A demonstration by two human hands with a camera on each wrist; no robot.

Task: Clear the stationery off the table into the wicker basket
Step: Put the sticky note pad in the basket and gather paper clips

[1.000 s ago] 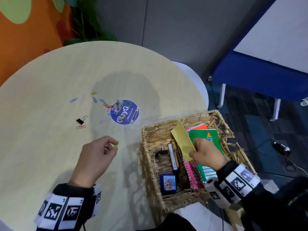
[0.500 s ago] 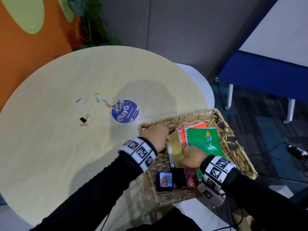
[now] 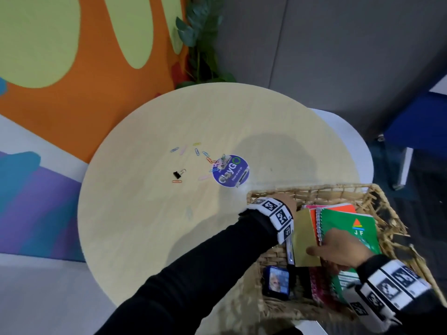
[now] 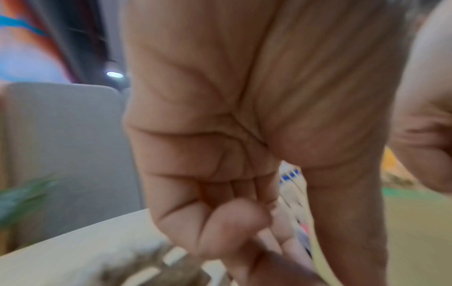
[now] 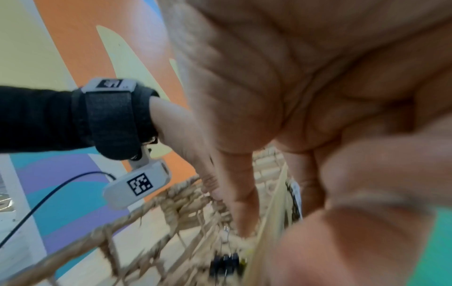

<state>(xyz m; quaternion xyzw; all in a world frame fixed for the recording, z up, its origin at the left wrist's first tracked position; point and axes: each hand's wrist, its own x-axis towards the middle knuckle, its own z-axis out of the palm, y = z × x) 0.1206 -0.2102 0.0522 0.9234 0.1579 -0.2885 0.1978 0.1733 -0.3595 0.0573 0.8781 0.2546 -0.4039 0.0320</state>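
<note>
Left hand [image 3: 289, 204] has moved from the table into the woven wicker basket [image 3: 312, 189] at lower right; its grip can't be told. Right hand [image 3: 338, 247] pinches the yellow sticky pad [image 3: 303, 235] inside, beside green spiral notebook [image 3: 348, 228], white pen [image 3: 289, 251], blue card box [image 3: 277, 282]. Coloured paper clips [image 3: 198, 151] remain mid-table.

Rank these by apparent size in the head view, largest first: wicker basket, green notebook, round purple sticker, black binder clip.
1. wicker basket
2. green notebook
3. round purple sticker
4. black binder clip

The notebook is partly hidden by the right hand.
</note>
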